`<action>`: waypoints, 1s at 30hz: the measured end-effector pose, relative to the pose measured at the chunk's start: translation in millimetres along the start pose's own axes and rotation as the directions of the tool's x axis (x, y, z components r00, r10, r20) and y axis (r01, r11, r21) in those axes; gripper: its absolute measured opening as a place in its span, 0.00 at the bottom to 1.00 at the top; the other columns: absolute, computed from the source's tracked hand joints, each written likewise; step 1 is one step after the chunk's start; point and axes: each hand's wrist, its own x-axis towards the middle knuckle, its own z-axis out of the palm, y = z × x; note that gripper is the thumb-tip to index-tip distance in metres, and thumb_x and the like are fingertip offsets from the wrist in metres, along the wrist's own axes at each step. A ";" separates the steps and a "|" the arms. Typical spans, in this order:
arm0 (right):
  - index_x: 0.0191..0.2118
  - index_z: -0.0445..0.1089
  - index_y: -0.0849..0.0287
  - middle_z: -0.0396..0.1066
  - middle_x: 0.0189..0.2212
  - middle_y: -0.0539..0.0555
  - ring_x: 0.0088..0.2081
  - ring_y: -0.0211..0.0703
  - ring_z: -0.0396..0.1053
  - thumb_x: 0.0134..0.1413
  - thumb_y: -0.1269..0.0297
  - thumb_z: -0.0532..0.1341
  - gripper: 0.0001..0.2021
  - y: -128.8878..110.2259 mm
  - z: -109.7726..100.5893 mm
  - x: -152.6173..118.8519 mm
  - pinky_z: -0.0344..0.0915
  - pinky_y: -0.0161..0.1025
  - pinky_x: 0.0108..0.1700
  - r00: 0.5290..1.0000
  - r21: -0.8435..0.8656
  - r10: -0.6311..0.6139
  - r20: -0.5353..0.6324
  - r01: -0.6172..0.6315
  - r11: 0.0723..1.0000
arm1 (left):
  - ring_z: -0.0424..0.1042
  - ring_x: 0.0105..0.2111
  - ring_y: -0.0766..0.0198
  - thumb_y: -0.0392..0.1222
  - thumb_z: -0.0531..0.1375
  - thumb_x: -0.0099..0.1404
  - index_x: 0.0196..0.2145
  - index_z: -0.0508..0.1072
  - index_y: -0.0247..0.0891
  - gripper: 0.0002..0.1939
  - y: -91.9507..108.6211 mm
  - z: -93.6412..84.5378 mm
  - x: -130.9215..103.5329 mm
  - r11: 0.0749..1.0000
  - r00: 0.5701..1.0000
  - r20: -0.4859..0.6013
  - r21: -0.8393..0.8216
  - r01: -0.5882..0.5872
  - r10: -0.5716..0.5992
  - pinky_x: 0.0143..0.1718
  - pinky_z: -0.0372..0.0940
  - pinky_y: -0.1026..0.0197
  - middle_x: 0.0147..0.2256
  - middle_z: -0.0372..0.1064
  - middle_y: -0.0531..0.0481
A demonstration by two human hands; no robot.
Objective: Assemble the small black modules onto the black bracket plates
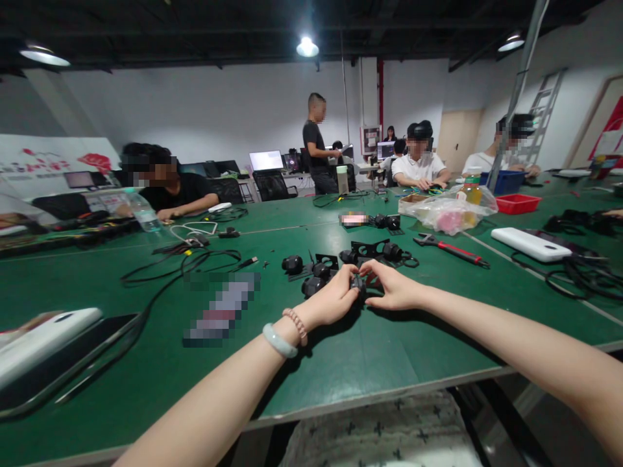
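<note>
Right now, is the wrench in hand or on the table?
On the table: the wrench lies flat on it, apart from left hand and right hand.

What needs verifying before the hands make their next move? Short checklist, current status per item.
1. Bare left hand on the small black part: ok, fingers against it.
2. Bare right hand gripping that part: cannot tell, fingers curve around its side, contact unclear.
3. Part's orientation visible: not ok, fingers cover much of it.
4. Rounded black piece well apart from the left hand: not ok, it sits close beside it.
5. Red-and-black long-handled wrench apart from both hands: ok, it lies beyond the right hand.
6. Part away from the green tabletop's near edge: ok.
</note>
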 end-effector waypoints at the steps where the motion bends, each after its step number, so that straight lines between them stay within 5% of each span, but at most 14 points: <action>1: 0.43 0.57 0.60 0.61 0.39 0.54 0.38 0.40 0.61 0.34 0.71 0.62 0.24 0.4 0.8 0.2 0.59 0.39 0.42 1.000 -0.015 0.000 0.010 0.000 1.000 | 0.61 0.41 0.60 0.36 0.47 0.58 0.46 0.53 0.34 0.17 0.1 0.0 0.0 1.000 1.000 -0.001 0.000 0.002 -0.002 0.45 0.56 0.55 0.40 0.59 0.44; 30: 0.41 0.62 0.62 0.68 0.34 0.54 0.35 0.39 0.65 0.44 0.65 0.59 0.15 8.3 2.1 3.0 0.61 0.37 0.38 0.994 0.017 0.087 0.069 -0.089 0.996 | 0.62 0.40 0.59 0.38 0.47 0.59 0.45 0.54 0.34 0.16 0.6 1.9 -0.5 1.000 1.000 -0.017 0.005 0.003 -0.003 0.44 0.58 0.54 0.39 0.60 0.45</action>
